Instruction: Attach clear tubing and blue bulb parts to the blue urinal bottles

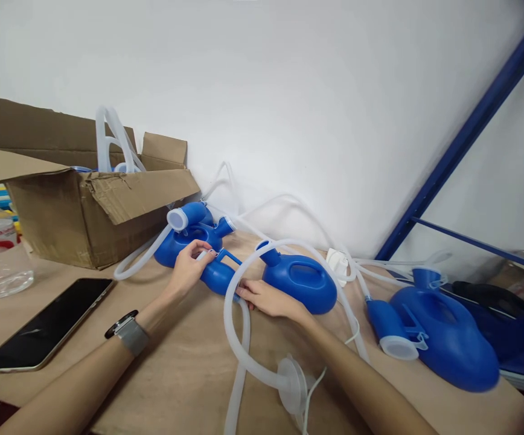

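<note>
My left hand (pixel 191 266) has its fingers on the capped end of a small blue cup with a handle (pixel 218 275). At the cup's other end, my right hand (pixel 266 297) grips the base where a clear hose (pixel 245 332) joins it. Just right of the cup lies a blue jug (pixel 300 281) with an oval handle. A looped white hose (pixel 230 320) passes in front of the cup and ends in a translucent disc-shaped piece (pixel 292 386). Behind my left hand is another blue jug (pixel 166 249) with a white-capped blue cup (pixel 189 215) on it.
An open cardboard box (pixel 49 217) holding hoses stands at the left. Near it are a clear plastic bottle (pixel 2 260) and a black phone (pixel 47 323). At the right lie another blue jug (pixel 452 344) and capped cup (pixel 389 326), beside a blue metal frame (pixel 465 133).
</note>
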The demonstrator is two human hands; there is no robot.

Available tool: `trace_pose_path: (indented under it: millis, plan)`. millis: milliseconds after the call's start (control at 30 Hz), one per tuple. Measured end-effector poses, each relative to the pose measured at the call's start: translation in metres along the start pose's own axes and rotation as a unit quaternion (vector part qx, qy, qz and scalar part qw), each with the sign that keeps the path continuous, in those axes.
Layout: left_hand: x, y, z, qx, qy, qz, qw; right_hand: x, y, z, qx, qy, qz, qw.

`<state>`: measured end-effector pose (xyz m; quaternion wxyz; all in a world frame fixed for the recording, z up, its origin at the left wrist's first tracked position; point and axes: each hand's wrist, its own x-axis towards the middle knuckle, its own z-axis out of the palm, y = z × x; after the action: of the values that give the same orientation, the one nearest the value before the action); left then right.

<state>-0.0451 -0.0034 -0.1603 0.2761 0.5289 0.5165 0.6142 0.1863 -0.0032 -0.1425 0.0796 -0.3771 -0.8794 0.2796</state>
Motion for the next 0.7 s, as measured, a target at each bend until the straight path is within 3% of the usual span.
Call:
trace_pose_path:
  millis: [67, 133, 233, 333, 467, 600, 700]
  plan:
    - [0.002, -0.001, -0.002, 0.034, 0.041, -0.040, 0.998, -0.007, -0.003, -0.013, 0.003, 0.005, -0.005, 1.000]
    - [0.005, -0.003, -0.005, 0.107, 0.055, -0.057, 0.991, -0.023, -0.008, -0.034, -0.016, -0.029, -0.016, 0.999]
    - [0.008, -0.006, -0.009, 0.234, 0.017, -0.020, 0.972, -0.062, -0.017, -0.067, -0.038, -0.135, 0.000, 0.990]
    - [0.009, -0.011, -0.010, 0.286, -0.013, 0.010, 0.958, -0.103, -0.022, -0.080, -0.053, -0.155, 0.043, 0.986]
    - [0.005, -0.018, -0.006, 0.315, -0.034, 0.027, 0.948, -0.133, -0.022, -0.060, -0.045, -0.193, 0.098, 0.975]
    - [-0.001, -0.020, -0.003, 0.345, -0.036, 0.035, 0.937, -0.137, -0.010, -0.034, -0.006, -0.215, 0.085, 0.973]
    - [-0.004, -0.022, -0.002, 0.386, -0.048, 0.068, 0.919, -0.134, 0.001, -0.027, 0.027, -0.218, 0.074, 0.973]
